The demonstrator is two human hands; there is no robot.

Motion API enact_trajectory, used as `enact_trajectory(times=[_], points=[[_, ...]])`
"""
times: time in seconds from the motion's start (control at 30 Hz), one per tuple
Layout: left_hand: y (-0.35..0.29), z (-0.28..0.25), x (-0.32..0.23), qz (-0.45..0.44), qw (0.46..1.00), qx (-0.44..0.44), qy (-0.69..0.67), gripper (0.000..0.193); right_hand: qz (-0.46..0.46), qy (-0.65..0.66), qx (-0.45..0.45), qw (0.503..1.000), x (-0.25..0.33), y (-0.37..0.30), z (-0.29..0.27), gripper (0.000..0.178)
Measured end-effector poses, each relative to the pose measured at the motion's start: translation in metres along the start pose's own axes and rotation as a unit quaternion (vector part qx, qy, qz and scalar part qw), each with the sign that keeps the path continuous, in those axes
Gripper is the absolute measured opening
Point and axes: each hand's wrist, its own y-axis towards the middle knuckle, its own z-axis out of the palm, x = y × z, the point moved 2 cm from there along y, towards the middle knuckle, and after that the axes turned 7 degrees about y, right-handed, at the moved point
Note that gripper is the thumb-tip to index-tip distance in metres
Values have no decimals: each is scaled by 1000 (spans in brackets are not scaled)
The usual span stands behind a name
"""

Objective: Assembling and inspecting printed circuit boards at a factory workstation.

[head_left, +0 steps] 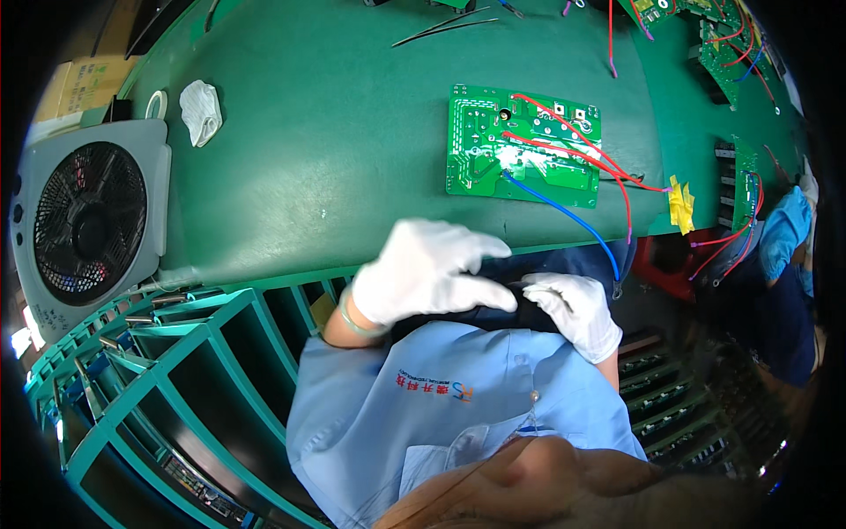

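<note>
My left hand (pixel 423 275), in a white glove, is held over my lap at the table's near edge. Its thumb and fingers are spread apart with nothing between them. To its right is my right hand (pixel 577 316), also white-gloved, its fingers loosely bent and slightly parted; I see nothing in it. Beyond both hands a green circuit board (pixel 476 172) lies flat on the table. Red wires (pixel 564 148) run from it to the right. A blue wire (pixel 564 210) hangs over the edge, its ring end close to my right hand.
The green table (pixel 300 159) bears a grey box fan (pixel 92 220) at left, a crumpled white glove (pixel 201 113), and yellow tape (pixel 680 204). More wired boards (pixel 745 185) lie at right, near a co-worker's blue sleeve (pixel 784 231). Green metal racks (pixel 211 353) stand lower left.
</note>
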Motion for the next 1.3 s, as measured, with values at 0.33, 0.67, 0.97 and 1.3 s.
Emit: enact_trajectory(times=[0.33,0.67,0.97,1.3], points=[[-2,44,-15,70,995,-31,63,25,-128,-73,-2,989,2,8,4,14],[-10,3,7,-144,928,-226,-261,23,-38,-5,-64,997,-18,-23,-18,12],[58,-29,10,-8,952,-17,306,96,-72,-1,-103,992,-21,-27,-11,13],[66,-34,22,18,961,32,276,85,-63,89,-95,990,-28,-28,-10,14]])
